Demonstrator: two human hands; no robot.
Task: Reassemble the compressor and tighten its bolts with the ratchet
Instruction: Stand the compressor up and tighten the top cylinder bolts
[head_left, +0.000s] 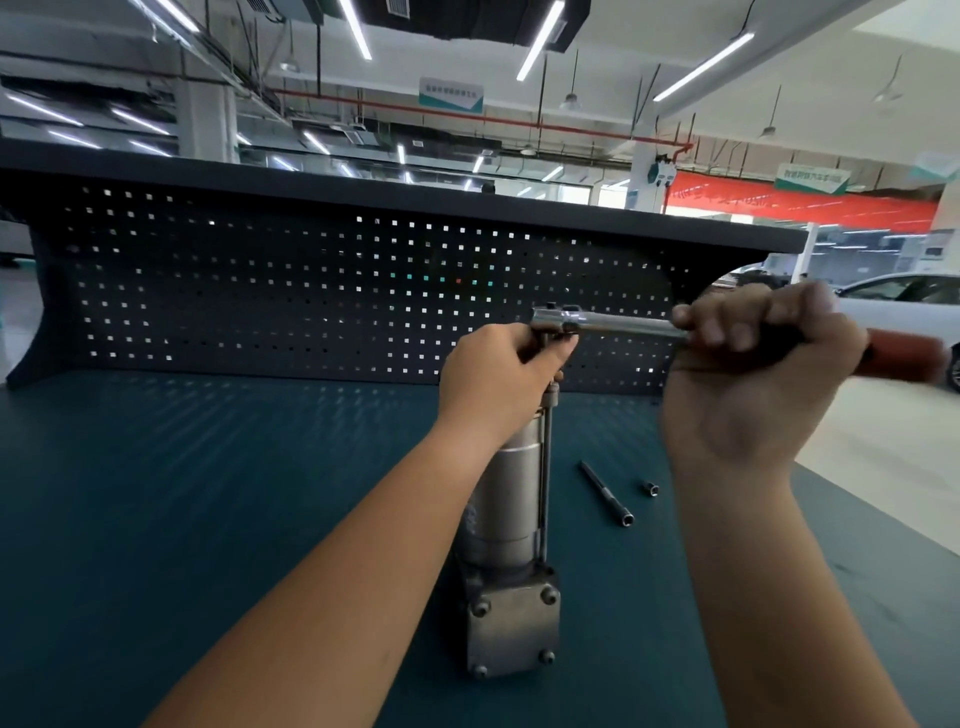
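The grey metal compressor stands upright on the dark teal bench, its square bolted base toward me. A long bolt runs up its right side. A ratchet with a steel shaft and red handle end lies level above the compressor's top. My left hand grips the ratchet's head and the socket below it, covering the compressor's top. My right hand is wrapped around the ratchet's handle, to the right of the compressor.
A long extension bar and a small loose socket lie on the bench right of the compressor. A dark pegboard back panel rises behind. The bench's right edge drops to the shop floor; a white car is parked beyond.
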